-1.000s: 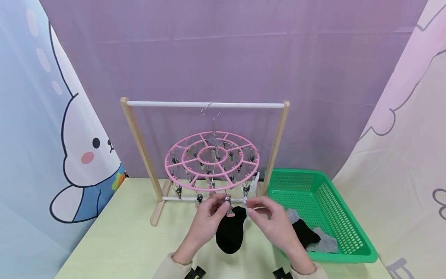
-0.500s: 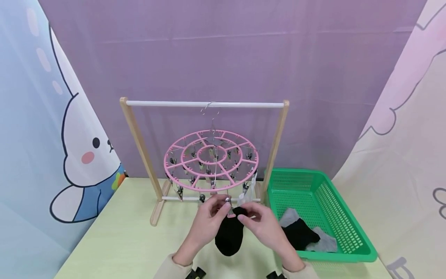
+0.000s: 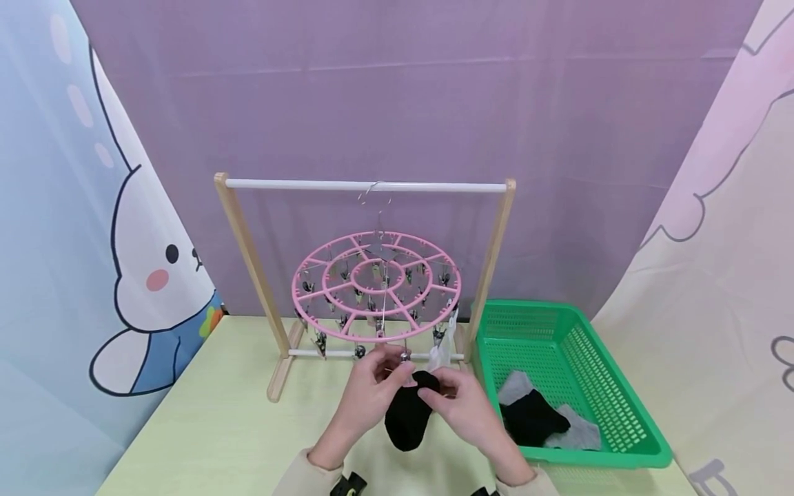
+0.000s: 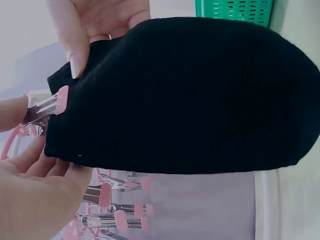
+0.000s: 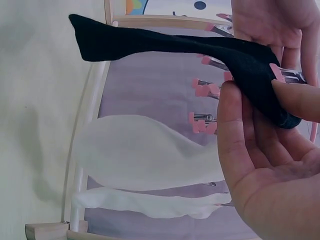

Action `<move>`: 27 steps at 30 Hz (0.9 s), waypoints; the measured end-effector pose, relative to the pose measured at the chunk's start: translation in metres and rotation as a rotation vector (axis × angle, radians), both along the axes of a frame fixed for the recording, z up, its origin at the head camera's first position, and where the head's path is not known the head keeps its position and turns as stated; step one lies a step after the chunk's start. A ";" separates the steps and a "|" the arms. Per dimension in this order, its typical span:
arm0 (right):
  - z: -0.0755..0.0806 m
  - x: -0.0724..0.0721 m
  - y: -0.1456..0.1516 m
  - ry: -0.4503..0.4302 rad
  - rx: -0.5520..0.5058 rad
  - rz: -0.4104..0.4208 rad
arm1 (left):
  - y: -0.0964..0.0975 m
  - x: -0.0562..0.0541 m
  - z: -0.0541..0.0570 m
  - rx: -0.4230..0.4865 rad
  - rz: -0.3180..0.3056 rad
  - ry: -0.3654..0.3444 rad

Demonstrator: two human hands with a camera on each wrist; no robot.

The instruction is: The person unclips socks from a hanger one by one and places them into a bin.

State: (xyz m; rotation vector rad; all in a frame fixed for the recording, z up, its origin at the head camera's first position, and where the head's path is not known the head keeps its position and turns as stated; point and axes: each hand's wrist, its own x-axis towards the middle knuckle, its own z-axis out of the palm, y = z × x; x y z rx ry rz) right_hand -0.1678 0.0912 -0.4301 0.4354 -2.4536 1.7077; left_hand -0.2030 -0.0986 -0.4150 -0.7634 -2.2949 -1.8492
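Note:
A black sock hangs below the front of a pink round clip hanger. My left hand pinches a metal clothes clip with pink tips, and its tips sit over the sock's cuff in the left wrist view. Beside it, my right hand pinches the cuff's right side, thumb in front and fingers behind. In the right wrist view the sock stretches away from the clip, its edge resting over my right fingers.
White socks hang from the hanger's right side. A wooden stand with a white bar carries the hanger and its several clips. To the right, a green basket holds black and grey socks on the table.
My right hand has moved left from near the white sock to the black sock's cuff and now pinches it. My left hand stays at the clip.

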 end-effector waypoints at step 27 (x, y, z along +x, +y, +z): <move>-0.006 0.003 0.007 0.010 0.046 -0.001 | -0.012 -0.001 0.004 0.058 0.077 0.051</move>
